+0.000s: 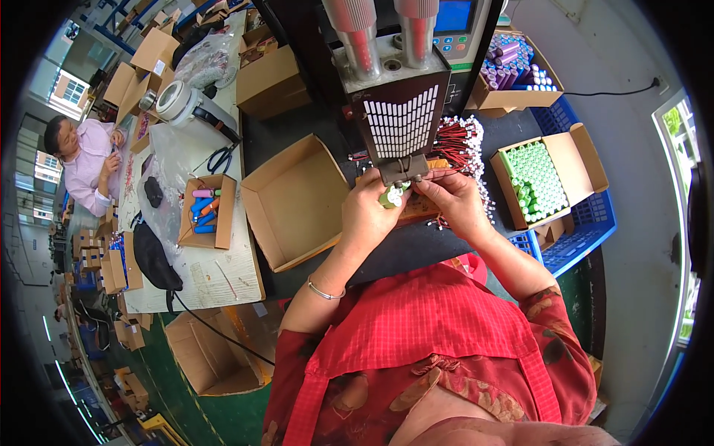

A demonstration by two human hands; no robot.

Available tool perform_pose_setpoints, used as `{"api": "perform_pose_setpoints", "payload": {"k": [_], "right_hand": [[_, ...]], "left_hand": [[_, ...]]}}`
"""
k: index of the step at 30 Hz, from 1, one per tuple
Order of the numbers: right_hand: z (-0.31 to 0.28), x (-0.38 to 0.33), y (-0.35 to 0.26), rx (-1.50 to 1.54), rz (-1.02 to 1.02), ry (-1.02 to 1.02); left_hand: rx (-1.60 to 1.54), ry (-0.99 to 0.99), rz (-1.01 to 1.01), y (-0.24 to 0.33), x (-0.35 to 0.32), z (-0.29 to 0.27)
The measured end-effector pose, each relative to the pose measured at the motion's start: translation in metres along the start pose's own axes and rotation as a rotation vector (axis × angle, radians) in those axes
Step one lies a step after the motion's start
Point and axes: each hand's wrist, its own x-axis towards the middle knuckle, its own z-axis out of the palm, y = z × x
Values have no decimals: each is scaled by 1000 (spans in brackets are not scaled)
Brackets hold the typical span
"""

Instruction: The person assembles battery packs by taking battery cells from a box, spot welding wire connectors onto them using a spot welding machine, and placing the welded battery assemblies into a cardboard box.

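My left hand (366, 213) is closed around a green cylindrical battery cell (391, 197), just below the head of a black bench machine (400, 123) that looks like a spot welder. My right hand (457, 204) is beside it, thumb and fingers pinched together by the cell's far end. A thin red wire lead (445, 173) runs to those fingertips and seems gripped there. Behind the right hand lies a heap of red and black wire leads (461, 137) with white connectors. Both hands partly hide the cell and its contact with the machine.
Right of my hands, a cardboard box holds green cells (532, 178) by a blue crate (591, 230). Purple and blue cells (513, 63) fill a box behind. An open carton (294, 204) stands left; beyond it are pliers (220, 158) and a small cell box (224, 234). A person (89, 160) sits far left.
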Motion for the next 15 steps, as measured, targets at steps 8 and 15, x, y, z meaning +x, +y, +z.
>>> {"api": "perform_pose_setpoints", "payload": {"k": [8, 15], "right_hand": [[-25, -17, -14, 151, 103, -34], [-19, -30, -38, -217, 234, -331]], "left_hand": [[-187, -170, -387, 10, -18, -22], [-744, -207, -739, 10, -24, -39]]}}
